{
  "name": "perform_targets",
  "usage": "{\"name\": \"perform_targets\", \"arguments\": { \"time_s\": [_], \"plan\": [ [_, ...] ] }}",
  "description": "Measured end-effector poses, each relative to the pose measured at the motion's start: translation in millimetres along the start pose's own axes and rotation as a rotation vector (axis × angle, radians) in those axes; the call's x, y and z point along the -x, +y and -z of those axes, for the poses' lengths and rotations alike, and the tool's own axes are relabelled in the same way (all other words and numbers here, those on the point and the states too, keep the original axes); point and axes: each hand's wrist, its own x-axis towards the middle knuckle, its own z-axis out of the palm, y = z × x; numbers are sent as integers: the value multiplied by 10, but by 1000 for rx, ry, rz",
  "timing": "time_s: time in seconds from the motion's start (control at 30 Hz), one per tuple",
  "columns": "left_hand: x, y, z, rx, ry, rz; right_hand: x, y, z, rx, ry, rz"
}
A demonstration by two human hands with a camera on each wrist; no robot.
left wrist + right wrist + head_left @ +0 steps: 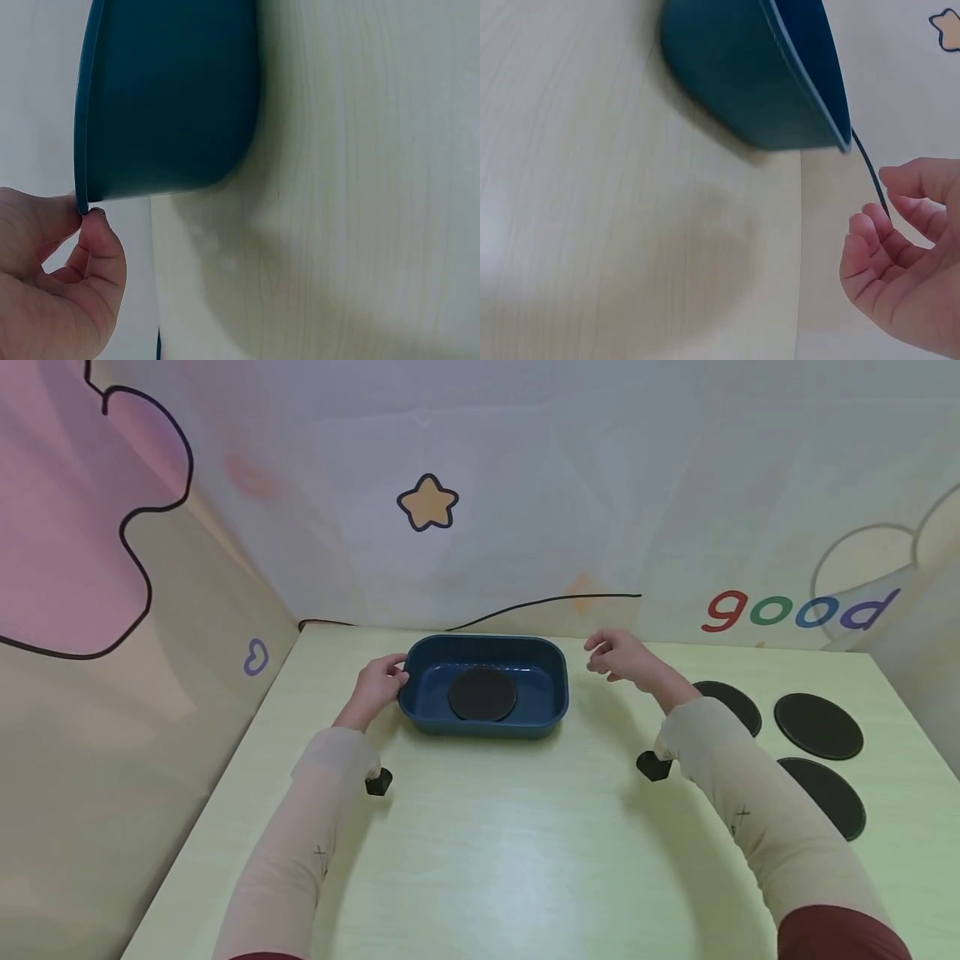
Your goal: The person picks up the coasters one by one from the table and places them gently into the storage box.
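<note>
A dark blue rectangular basin (483,728) stands near the back of the table, with one black round disc (482,695) lying flat inside it. My left hand (380,687) pinches the basin's left rim between thumb and fingers, which the left wrist view shows close up on the rim (81,150). To the right of the basin, my right hand (621,657) hovers apart from it with loosely bent fingers and nothing in them. In the right wrist view, the fingers (861,247) are a short way off the basin's corner.
Several black discs lie flat on the table's right side: one (819,727) toward the back, one (828,797) nearer, another (731,706) partly behind my right sleeve. A printed backdrop (525,510) rises along the table's back edge (360,628).
</note>
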Motion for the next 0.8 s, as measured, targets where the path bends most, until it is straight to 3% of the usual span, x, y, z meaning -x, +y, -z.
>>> {"name": "perform_targets", "arguments": {
  "time_s": [0.37,0.8],
  "plan": [
    [2,-2,-6,-4,-4,5,193,396,380,66,-28,-75],
    [14,20,-8,6,-18,28,373,785,659,132,-30,-99]
  ]
}}
